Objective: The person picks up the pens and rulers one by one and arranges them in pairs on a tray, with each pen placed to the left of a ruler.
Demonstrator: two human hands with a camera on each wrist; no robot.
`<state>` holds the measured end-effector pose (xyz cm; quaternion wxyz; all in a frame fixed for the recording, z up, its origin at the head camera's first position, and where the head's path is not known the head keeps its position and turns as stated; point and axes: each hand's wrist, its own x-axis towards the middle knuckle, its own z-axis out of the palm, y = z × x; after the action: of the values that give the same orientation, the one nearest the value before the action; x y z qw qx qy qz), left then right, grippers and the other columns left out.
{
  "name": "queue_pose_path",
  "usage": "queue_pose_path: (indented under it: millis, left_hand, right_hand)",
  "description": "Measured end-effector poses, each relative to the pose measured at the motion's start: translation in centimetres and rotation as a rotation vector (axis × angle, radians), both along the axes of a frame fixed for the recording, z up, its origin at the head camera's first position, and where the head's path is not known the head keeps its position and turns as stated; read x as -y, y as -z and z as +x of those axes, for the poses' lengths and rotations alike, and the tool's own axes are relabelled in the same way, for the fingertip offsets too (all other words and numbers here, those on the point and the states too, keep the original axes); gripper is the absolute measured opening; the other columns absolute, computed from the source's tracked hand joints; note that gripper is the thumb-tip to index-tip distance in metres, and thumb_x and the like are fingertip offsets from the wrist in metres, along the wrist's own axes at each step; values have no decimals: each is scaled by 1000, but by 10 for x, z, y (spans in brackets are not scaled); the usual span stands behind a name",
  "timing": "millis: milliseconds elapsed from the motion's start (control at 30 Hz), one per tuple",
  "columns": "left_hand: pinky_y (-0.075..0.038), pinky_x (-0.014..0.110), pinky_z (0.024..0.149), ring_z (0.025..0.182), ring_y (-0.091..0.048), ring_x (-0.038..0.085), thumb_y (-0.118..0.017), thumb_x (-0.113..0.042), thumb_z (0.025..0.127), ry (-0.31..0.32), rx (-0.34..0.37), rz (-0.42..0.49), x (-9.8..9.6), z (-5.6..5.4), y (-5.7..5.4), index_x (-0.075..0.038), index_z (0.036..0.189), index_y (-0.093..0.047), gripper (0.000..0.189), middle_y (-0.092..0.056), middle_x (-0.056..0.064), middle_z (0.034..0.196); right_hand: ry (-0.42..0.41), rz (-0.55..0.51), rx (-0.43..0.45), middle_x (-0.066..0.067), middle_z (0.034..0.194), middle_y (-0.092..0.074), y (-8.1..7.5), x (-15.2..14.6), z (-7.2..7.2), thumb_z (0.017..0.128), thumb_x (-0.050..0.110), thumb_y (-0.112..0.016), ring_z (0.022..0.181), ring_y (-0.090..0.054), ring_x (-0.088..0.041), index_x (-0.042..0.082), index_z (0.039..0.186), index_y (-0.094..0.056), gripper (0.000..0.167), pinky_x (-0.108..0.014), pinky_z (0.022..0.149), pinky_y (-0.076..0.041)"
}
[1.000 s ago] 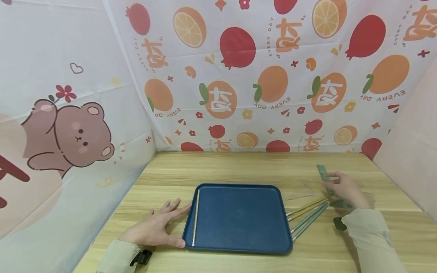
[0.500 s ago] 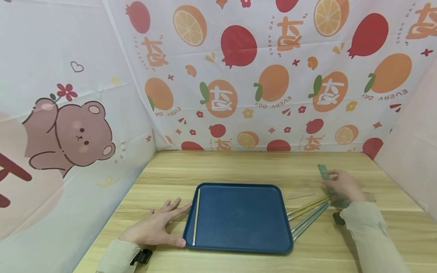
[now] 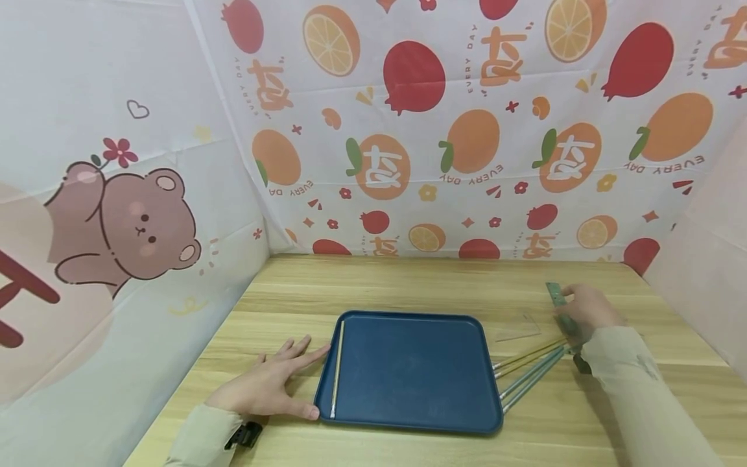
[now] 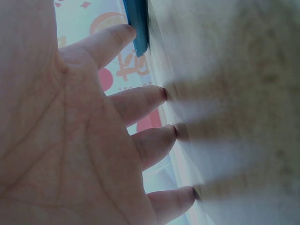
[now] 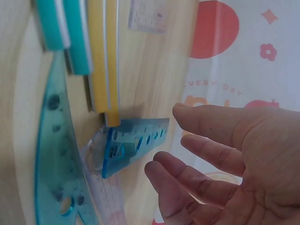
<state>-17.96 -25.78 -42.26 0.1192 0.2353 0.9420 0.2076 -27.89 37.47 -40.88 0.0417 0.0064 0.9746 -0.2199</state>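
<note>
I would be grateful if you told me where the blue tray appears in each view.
Head: the tray lies below the middle of the picture, just right of the left hand.
Left wrist: only a narrow blue strip of it shows, at the top, beside the uppermost fingertip.
Right wrist: not in it.
Shared landmark: the fruit-print cloth, in all three views.

At 12 o'clock in head view, white cloth [image 3: 423, 139] printed with oranges [image 3: 474, 141], red fruits [image 3: 414, 76] and lettering [image 3: 471, 176]. At 9 o'clock, pale cloth [image 3: 181, 71] showing brown bear [image 3: 153, 224] with red flower [image 3: 119, 153]; heart outline [image 3: 138, 109] above flower. At 3 o'clock, plain pinkish cloth [image 3: 706, 259]. Toward 6 o'clock, worktop [image 3: 408, 282] of light wood grain.
</note>
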Motion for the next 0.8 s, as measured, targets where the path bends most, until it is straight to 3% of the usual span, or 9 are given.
queue_pose_path:
  millis: [200,467,567,667,733,800]
  left_hand:
    - [-11,96,108,160,-19,62,-85,-74,76,-5,18,-3,0,0,0,-36,168,-37,111,-26,25,176]
    - [-11,96,107,160,-17,61,-85,-74,76,-5,19,-1,1,-1,1,-36,168,-37,111,-26,25,176]
    - [-10,97,107,160,-18,62,-86,-72,76,-1,8,6,1,-1,0,-35,168,-38,111,-26,26,176]
    - [-10,97,107,159,-18,63,-86,-73,75,0,8,5,0,-1,0,-35,168,-38,111,-26,27,175]
    - [-11,96,107,160,-18,62,-85,-73,75,-4,15,-1,0,0,0,-35,168,-37,111,-26,26,176]
    - [-11,96,108,160,-18,61,-85,-74,75,-9,20,-5,1,1,0,-36,168,-37,111,-26,26,176]
  right_hand:
    - [37,5,60,-46,139,-55,-1,0,-2,94,19,-77,122,-59,-61,-23,137,-52,65,-70,100,-53]
    - [61,61,61,-45,138,-58,-2,-3,-5,90,27,-80,120,-60,-61,-21,133,-57,68,-69,97,-54]
    - [71,74,57,-37,112,-70,-4,-2,-5,88,25,-81,97,-68,-49,-17,112,-67,51,-57,82,-58]
    - [83,84,61,-17,80,-66,-6,1,-5,87,21,-80,75,-60,-30,-3,82,-67,27,-42,66,-51]
    - [93,94,65,-7,70,-58,-7,4,-5,86,18,-78,69,-55,-25,7,71,-61,25,-37,62,-47]
    - [96,117,59,-6,70,-58,-9,7,-5,85,17,-76,69,-55,-25,10,69,-60,24,-38,62,-47]
